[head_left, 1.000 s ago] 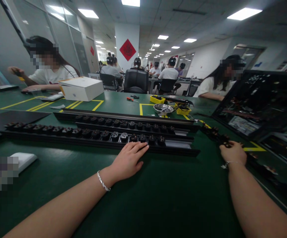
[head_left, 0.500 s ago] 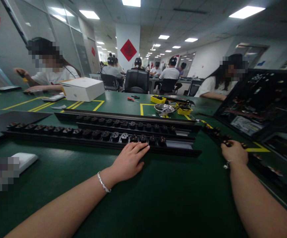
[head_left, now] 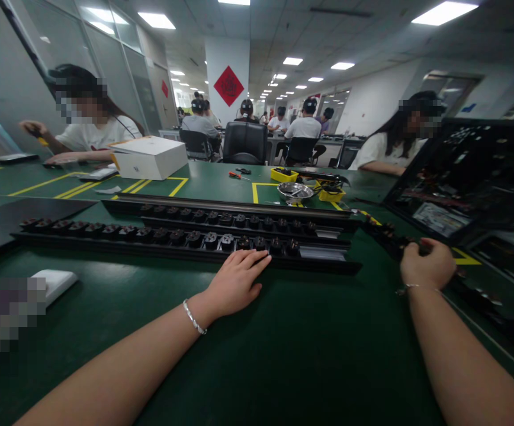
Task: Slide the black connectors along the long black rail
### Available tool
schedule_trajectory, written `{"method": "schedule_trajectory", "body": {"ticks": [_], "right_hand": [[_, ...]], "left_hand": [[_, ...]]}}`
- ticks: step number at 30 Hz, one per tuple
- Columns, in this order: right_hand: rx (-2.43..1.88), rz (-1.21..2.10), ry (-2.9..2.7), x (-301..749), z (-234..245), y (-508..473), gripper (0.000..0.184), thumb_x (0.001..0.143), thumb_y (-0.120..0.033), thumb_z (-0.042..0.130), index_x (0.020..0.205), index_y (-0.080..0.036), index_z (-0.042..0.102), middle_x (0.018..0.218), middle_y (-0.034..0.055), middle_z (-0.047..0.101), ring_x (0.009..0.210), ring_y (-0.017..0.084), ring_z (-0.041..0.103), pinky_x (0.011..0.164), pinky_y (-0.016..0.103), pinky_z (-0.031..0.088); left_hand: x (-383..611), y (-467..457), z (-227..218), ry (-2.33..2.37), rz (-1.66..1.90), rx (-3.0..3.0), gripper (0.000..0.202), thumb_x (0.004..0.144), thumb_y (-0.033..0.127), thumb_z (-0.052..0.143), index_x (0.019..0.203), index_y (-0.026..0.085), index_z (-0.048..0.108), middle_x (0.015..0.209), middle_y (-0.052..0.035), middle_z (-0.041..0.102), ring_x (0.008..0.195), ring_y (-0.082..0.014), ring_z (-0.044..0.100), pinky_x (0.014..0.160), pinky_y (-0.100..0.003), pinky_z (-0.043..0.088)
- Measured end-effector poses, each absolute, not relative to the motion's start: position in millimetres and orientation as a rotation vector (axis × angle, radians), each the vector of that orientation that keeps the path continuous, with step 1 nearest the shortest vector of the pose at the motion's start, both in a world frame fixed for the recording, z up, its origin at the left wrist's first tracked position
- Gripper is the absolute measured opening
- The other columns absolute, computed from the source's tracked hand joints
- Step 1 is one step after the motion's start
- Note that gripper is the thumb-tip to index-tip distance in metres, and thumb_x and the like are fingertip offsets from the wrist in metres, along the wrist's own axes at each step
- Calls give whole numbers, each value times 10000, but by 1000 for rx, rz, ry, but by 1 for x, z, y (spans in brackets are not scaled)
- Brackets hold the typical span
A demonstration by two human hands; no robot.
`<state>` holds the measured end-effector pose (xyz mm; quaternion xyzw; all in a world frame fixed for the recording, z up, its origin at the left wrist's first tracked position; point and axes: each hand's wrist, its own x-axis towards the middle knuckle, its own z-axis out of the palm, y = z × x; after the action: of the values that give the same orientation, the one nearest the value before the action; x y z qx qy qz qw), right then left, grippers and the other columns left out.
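Observation:
Two long black socket strips lie across the green table; the nearer strip carries a row of dark sockets, the farther strip lies behind it. My left hand rests flat with fingers stretched out on the nearer strip's front edge. My right hand is curled round a third black socket strip that runs diagonally along the right side of the table.
A white box, a metal bowl, yellow trays and small tools sit at the back. An open black case stands at right. A white pad lies at left. Other people sit at the table's far side.
My right hand has closed more tightly round the diagonal strip and shifted slightly right and up. The view tilted a little; my left hand stays in place.

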<state>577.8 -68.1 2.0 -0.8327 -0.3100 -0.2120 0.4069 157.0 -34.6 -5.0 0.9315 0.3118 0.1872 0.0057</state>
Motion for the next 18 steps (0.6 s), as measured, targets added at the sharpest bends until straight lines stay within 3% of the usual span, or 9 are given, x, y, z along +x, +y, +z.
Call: {"method": "schedule_trajectory", "body": {"ticks": [7, 11, 18], "right_hand": [[-1775, -371, -1327, 442, 24, -56, 252, 781, -289, 418, 856, -177, 631, 921, 83, 647, 894, 208, 547, 853, 347, 393], [-1743, -95, -1388, 385, 16, -49, 296, 768, -353, 493, 950, -159, 622, 935, 94, 651, 877, 214, 568, 817, 347, 424], [-1990, -167, -1483, 359, 2, -48, 398, 788, -439, 517, 1071, -179, 620, 1036, 96, 642, 961, 245, 535, 830, 372, 369]], "left_hand": [[157, -34, -6, 978, 597, 2934, 625, 814, 268, 550, 1402, 252, 339, 1449, -26, 389, 1292, -236, 343, 1080, -419, 286], [157, -34, -7, 958, 620, 2941, 644, 795, 251, 566, 1400, 244, 345, 1442, -31, 399, 1278, -236, 357, 1085, -410, 275], [158, -33, -8, 976, 615, 2956, 633, 807, 275, 556, 1402, 255, 342, 1438, -28, 403, 1275, -236, 356, 1079, -412, 279]]}}
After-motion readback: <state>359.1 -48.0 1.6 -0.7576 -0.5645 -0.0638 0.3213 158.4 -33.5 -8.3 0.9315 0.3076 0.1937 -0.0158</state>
